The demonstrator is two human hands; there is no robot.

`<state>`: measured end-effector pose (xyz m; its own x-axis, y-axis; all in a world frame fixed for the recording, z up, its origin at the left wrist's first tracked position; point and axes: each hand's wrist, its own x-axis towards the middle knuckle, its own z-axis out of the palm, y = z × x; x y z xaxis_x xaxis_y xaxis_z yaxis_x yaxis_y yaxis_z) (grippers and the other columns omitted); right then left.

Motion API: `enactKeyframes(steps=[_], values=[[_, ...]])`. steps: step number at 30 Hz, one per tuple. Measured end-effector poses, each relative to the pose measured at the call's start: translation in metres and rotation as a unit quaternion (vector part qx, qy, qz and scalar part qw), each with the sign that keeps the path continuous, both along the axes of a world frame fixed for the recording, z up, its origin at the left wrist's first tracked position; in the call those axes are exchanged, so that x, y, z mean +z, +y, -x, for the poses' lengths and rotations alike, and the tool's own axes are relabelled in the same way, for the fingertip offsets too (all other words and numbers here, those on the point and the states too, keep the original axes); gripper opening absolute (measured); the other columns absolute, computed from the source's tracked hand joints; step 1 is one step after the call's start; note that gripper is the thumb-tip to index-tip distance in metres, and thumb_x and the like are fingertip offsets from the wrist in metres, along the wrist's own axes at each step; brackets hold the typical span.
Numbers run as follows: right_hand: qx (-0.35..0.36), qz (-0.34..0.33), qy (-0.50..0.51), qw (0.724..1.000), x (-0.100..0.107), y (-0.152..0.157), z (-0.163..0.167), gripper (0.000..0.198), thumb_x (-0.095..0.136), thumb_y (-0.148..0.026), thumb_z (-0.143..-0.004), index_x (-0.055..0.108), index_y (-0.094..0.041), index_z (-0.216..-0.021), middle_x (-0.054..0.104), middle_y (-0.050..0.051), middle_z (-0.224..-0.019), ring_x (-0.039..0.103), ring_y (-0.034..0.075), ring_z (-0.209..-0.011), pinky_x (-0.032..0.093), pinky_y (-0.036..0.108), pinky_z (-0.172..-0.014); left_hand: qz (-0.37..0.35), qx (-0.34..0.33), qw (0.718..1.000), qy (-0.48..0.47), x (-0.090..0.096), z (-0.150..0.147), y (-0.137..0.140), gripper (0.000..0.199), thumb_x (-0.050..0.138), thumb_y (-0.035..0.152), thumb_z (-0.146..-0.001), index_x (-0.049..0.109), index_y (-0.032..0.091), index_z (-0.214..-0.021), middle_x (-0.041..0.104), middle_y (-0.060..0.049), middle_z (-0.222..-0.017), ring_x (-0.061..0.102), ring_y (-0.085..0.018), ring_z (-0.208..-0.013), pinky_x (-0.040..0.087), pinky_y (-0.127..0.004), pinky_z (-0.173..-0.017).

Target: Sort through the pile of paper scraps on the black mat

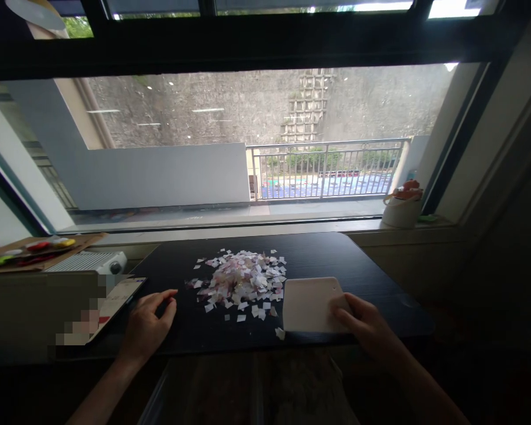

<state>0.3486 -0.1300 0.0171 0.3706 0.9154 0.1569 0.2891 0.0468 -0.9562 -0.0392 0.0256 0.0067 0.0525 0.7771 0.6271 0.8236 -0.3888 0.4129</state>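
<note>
Small paper scraps (pixel 243 280), mostly white with some pinkish ones, lie in a loose heap on the black table (pixel 323 254). My right hand (pixel 363 316) grips the right side of a pale, thin rectangular board (pixel 312 304) with rounded corners and a small hole near its top right corner. The board's left edge is close to the right side of the heap. To the left of the scraps, my left hand (pixel 150 321) rests at the table with curved fingers. A gap shows between its thumb and forefinger, and I see nothing held there.
At the far left, a flat printed item (pixel 121 295) lies by the table edge. Behind it are a white ribbed appliance (pixel 91 261) and cardboard (pixel 86 238) with coloured pieces. A white container (pixel 402 211) stands on the sill (pixel 301 227) below the window.
</note>
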Motion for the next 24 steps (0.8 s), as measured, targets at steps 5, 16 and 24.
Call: enactKeyframes(steps=[5, 16, 24], values=[[0.010, -0.007, 0.017, 1.000, 0.002, 0.023, 0.004, 0.023, 0.060, -0.042, -0.072, 0.058, -0.019, -0.074, 0.057, -0.001, -0.067, 0.053, 0.016, -0.061, 0.045, 0.027, -0.052, -0.005, -0.004, 1.000, 0.025, 0.001, -0.002, -0.001, 0.032, 0.045, 0.039, -0.073, 0.068, 0.020, -0.084, 0.072, -0.006, -0.084, 0.063, -0.025, -0.087, 0.050, -0.037, -0.084], [0.082, 0.034, 0.018, 0.996, 0.001, 0.027, -0.007, 0.027, 0.065, -0.043, -0.070, 0.064, -0.016, -0.076, 0.065, 0.002, -0.071, 0.059, 0.018, -0.065, 0.046, 0.028, -0.057, -0.017, -0.014, 0.999, 0.030, -0.003, -0.004, 0.000, 0.033, 0.043, 0.038, -0.075, 0.068, 0.019, -0.085, 0.071, -0.008, -0.084, 0.063, -0.025, -0.087, 0.049, -0.039, -0.085], [0.141, 0.069, 0.041, 0.987, 0.008, 0.036, 0.000, 0.029, 0.067, -0.043, -0.070, 0.064, -0.016, -0.082, 0.066, 0.001, -0.075, 0.060, 0.017, -0.068, 0.048, 0.027, -0.055, -0.009, -0.013, 0.999, 0.038, -0.003, -0.004, -0.001, 0.032, 0.043, 0.038, -0.075, 0.068, 0.019, -0.086, 0.071, -0.008, -0.085, 0.063, -0.025, -0.088, 0.049, -0.039, -0.085]])
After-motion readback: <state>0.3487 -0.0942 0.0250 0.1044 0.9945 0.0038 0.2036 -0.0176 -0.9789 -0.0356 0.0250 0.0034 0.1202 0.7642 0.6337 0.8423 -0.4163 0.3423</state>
